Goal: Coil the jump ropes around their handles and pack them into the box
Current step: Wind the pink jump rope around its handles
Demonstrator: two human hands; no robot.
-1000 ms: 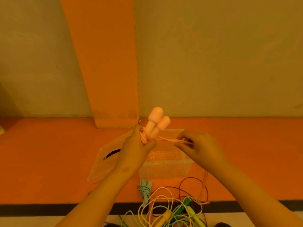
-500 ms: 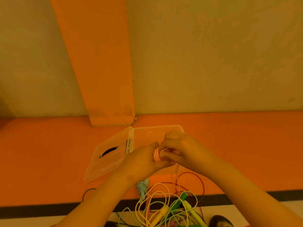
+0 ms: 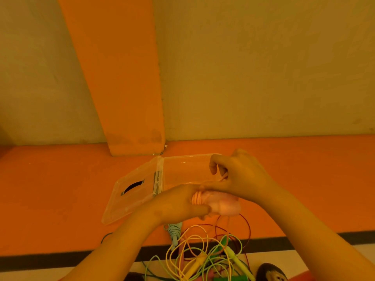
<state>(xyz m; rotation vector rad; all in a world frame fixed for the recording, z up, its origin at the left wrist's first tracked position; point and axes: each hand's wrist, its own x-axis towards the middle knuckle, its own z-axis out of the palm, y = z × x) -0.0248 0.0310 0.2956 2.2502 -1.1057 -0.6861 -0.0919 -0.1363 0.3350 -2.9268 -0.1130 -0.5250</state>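
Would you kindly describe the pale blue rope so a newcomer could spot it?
Find the clear open box on the orange floor. Just below the left hand lies the pale blue rope. Unlike its tangled neighbours, it is coiled tight.

Bare forearms [image 3: 316, 226]; the left hand [image 3: 178, 205] bears a small round mark, perhaps a mole.
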